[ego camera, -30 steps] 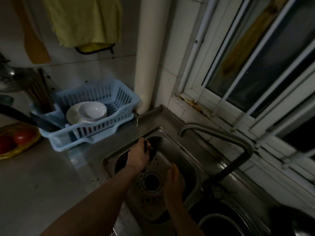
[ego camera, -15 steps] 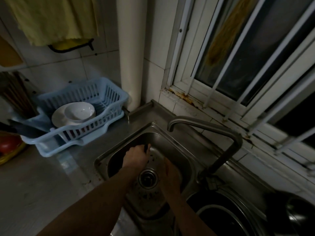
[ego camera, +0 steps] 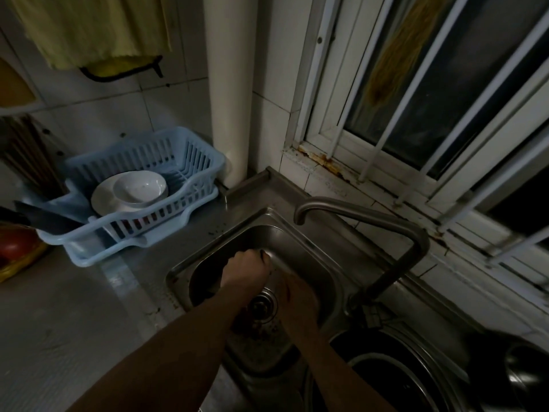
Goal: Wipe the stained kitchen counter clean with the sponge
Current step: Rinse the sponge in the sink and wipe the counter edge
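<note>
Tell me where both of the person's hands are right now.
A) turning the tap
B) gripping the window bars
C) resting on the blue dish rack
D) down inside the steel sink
D: the left hand and the right hand both reach down into the sink, close to the drain, well away from the dish rack and the tap.

- The left hand [ego camera: 246,270] is curled into a fist round a small dark object [ego camera: 263,254], forearm stretched forward.
- The right hand [ego camera: 298,300] is held just beside it; its fingers cannot be made out.
</note>
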